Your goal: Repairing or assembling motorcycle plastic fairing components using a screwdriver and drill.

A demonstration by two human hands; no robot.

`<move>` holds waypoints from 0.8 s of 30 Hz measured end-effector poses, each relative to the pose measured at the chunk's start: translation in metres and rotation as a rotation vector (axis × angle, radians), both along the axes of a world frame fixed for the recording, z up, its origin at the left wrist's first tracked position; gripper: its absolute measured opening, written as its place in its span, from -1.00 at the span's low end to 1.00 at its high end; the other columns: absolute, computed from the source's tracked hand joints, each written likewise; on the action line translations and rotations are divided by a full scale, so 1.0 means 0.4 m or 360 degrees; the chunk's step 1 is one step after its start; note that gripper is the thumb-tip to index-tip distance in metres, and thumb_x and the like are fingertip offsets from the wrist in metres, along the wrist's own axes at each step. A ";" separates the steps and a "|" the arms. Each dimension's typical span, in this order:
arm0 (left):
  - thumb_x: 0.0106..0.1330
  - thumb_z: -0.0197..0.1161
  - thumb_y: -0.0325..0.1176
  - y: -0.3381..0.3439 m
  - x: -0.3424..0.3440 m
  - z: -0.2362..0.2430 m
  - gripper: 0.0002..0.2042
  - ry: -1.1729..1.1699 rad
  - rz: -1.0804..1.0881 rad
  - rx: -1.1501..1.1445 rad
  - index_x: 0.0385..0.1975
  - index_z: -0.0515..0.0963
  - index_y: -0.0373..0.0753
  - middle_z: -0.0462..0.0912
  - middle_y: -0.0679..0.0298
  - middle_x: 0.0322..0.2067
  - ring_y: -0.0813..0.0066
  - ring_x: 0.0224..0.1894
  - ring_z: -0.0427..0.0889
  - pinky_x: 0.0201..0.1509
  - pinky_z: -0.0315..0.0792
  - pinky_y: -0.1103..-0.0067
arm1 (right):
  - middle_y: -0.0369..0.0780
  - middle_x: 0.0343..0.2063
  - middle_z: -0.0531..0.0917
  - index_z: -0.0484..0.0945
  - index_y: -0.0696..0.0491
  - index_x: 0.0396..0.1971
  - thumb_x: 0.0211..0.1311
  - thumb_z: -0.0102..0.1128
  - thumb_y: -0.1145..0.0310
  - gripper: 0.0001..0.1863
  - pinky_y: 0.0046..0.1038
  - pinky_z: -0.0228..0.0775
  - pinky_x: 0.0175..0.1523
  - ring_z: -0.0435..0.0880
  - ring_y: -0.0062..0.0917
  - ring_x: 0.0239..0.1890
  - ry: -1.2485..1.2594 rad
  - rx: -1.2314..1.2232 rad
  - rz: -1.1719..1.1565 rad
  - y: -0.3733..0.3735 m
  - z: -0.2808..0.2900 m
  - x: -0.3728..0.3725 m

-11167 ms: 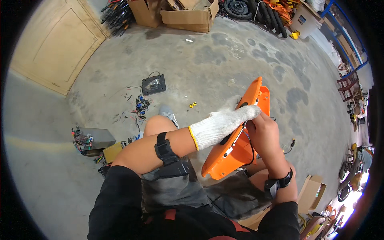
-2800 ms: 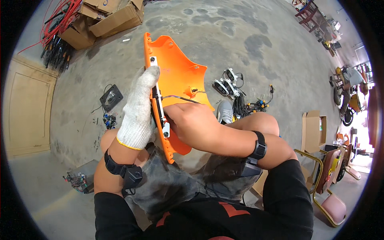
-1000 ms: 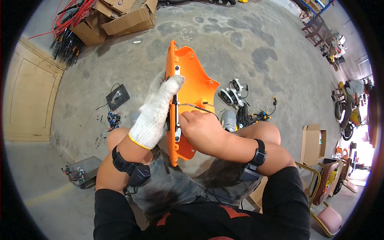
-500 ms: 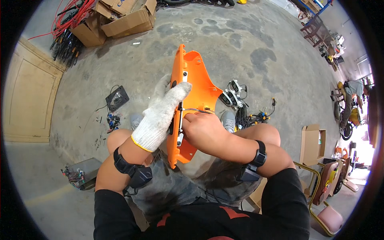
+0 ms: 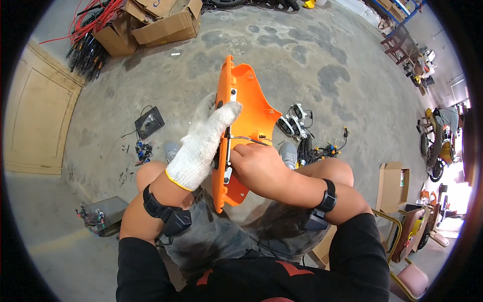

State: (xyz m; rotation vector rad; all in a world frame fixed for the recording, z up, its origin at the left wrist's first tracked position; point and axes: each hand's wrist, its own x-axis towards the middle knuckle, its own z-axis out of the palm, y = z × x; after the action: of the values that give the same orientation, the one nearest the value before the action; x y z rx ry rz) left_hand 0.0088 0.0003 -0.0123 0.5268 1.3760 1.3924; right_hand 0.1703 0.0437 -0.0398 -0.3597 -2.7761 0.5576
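Observation:
An orange plastic shell (image 5: 247, 103) stands on edge between my knees, its hollow side facing right. My left hand (image 5: 204, 136), in a white knitted glove with a yellow cuff edge, is closed around the shell's left edge, thumb over the rim. White brackets with black fasteners run along this edge. My bare right hand (image 5: 259, 163) reaches into the hollow with its fingers curled against the bracket side; the fingertips and whatever they pinch are hidden. A thin dark cable (image 5: 250, 139) passes just above the knuckles, near a small brass-coloured fitting (image 5: 261, 136).
On the floor at right lie several lamp units (image 5: 296, 121) and a bundle of wires (image 5: 322, 150). A black square plate (image 5: 149, 123) and small connectors (image 5: 144, 151) are at left. Cardboard boxes (image 5: 166, 27) stand far left; an open carton (image 5: 394, 186) and a chair (image 5: 412, 279) are at right.
The surroundings have shifted slightly in view as my head turned a little. Both hands keep nearly the same hold and place on the orange shell.

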 end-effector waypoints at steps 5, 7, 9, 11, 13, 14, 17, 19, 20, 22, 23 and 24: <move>0.30 0.35 -0.02 -0.002 0.009 0.014 -0.31 -0.0008 0.0020 0.0007 0.29 0.33 -0.34 0.50 0.19 -0.08 0.45 -0.08 0.51 -0.01 0.49 0.49 | -0.18 -0.43 0.61 0.53 0.11 -0.34 0.09 0.26 0.41 -0.84 -0.23 0.57 -0.27 0.71 -0.23 -0.33 -0.0080 -0.0012 0.0019 0.002 0.002 -0.006; 0.29 0.36 -0.02 -0.006 0.015 0.025 -0.30 -0.0026 0.0027 0.0050 0.30 0.33 -0.34 0.50 0.19 -0.06 0.44 -0.07 0.51 0.01 0.49 0.47 | -0.17 -0.40 0.65 0.54 0.11 -0.29 0.14 0.21 0.40 -0.84 -0.24 0.61 -0.23 0.74 -0.24 -0.30 -0.0161 0.0006 0.0045 0.004 0.004 -0.008; 0.29 0.37 -0.01 -0.007 0.004 0.022 -0.29 -0.0016 -0.0001 0.0065 0.31 0.32 -0.34 0.51 0.18 -0.05 0.44 -0.07 0.51 0.01 0.49 0.48 | -0.17 -0.41 0.65 0.54 0.12 -0.28 0.14 0.21 0.38 -0.83 -0.24 0.61 -0.25 0.74 -0.24 -0.31 -0.0192 0.0028 0.0017 0.002 0.001 -0.009; 0.29 0.37 0.01 -0.012 -0.003 0.017 -0.28 -0.0004 -0.0025 0.0078 0.32 0.32 -0.34 0.51 0.18 -0.05 0.44 -0.07 0.52 0.02 0.49 0.48 | -0.18 -0.43 0.62 0.52 0.10 -0.33 0.08 0.26 0.40 -0.83 -0.24 0.59 -0.27 0.71 -0.23 -0.34 -0.0137 0.0027 -0.0041 -0.004 -0.004 -0.014; 0.30 0.38 0.03 -0.016 -0.003 0.015 -0.26 0.0020 0.0062 0.0031 0.33 0.31 -0.32 0.51 0.19 -0.05 0.43 -0.07 0.52 0.02 0.49 0.49 | -0.20 -0.45 0.60 0.49 0.09 -0.38 0.03 0.30 0.42 -0.82 -0.24 0.56 -0.30 0.68 -0.22 -0.37 -0.0082 0.0028 -0.0098 -0.005 0.001 -0.017; 0.30 0.38 0.03 -0.018 -0.005 0.019 -0.26 0.0021 0.0069 0.0033 0.33 0.31 -0.32 0.51 0.19 -0.05 0.43 -0.07 0.52 0.02 0.49 0.49 | -0.20 -0.45 0.60 0.49 0.09 -0.38 0.03 0.30 0.42 -0.82 -0.24 0.56 -0.30 0.68 -0.23 -0.37 -0.0041 0.0010 -0.0079 -0.005 0.008 -0.018; 0.31 0.37 0.02 -0.013 -0.005 0.021 -0.28 -0.0078 0.0066 0.0062 0.34 0.32 -0.31 0.51 0.20 -0.05 0.44 -0.08 0.52 0.01 0.49 0.49 | -0.20 -0.45 0.60 0.48 0.08 -0.37 0.04 0.29 0.43 -0.82 -0.24 0.56 -0.31 0.69 -0.24 -0.37 -0.0002 0.0022 -0.0052 -0.006 0.017 -0.008; 0.30 0.37 0.01 -0.012 -0.006 0.019 -0.29 -0.0132 0.0103 0.0121 0.32 0.33 -0.30 0.51 0.21 -0.09 0.45 -0.10 0.52 -0.01 0.49 0.50 | -0.21 -0.45 0.60 0.48 0.08 -0.37 0.04 0.29 0.43 -0.82 -0.24 0.56 -0.31 0.69 -0.25 -0.37 0.0016 0.0038 -0.0022 -0.009 0.014 -0.009; 0.30 0.37 0.01 -0.012 -0.006 0.016 -0.29 -0.0130 0.0104 0.0119 0.32 0.33 -0.30 0.51 0.21 -0.09 0.45 -0.10 0.52 -0.01 0.49 0.50 | -0.20 -0.46 0.60 0.48 0.08 -0.37 0.05 0.29 0.43 -0.82 -0.23 0.56 -0.31 0.69 -0.25 -0.37 0.0019 0.0028 -0.0015 -0.009 0.011 -0.009; 0.30 0.38 0.00 -0.015 -0.007 0.012 -0.30 -0.0157 0.0070 0.0039 0.31 0.33 -0.31 0.50 0.23 -0.11 0.48 -0.11 0.51 -0.03 0.48 0.51 | -0.20 -0.47 0.60 0.48 0.08 -0.37 0.06 0.29 0.42 -0.83 -0.23 0.56 -0.31 0.69 -0.25 -0.38 0.0027 0.0016 -0.0006 -0.010 0.008 -0.011; 0.30 0.38 0.00 -0.017 -0.008 0.012 -0.30 -0.0154 0.0070 0.0037 0.31 0.33 -0.31 0.50 0.23 -0.11 0.48 -0.11 0.51 -0.03 0.48 0.51 | -0.20 -0.48 0.60 0.49 0.07 -0.38 0.06 0.30 0.41 -0.83 -0.22 0.55 -0.31 0.69 -0.25 -0.38 0.0019 0.0015 -0.0004 -0.011 0.008 -0.010; 0.30 0.38 -0.01 -0.016 -0.008 0.012 -0.31 -0.0105 0.0054 0.0048 0.29 0.34 -0.31 0.49 0.24 -0.12 0.50 -0.12 0.50 -0.04 0.48 0.51 | -0.20 -0.49 0.60 0.49 0.07 -0.38 0.07 0.31 0.40 -0.83 -0.22 0.55 -0.31 0.69 -0.25 -0.38 0.0008 0.0017 -0.0005 -0.009 0.009 -0.009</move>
State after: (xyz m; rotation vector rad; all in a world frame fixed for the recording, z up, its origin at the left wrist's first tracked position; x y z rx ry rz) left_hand 0.0057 -0.0060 -0.0075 0.4749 1.3181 1.4471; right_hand 0.1667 0.0400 -0.0360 -0.3591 -2.7720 0.5417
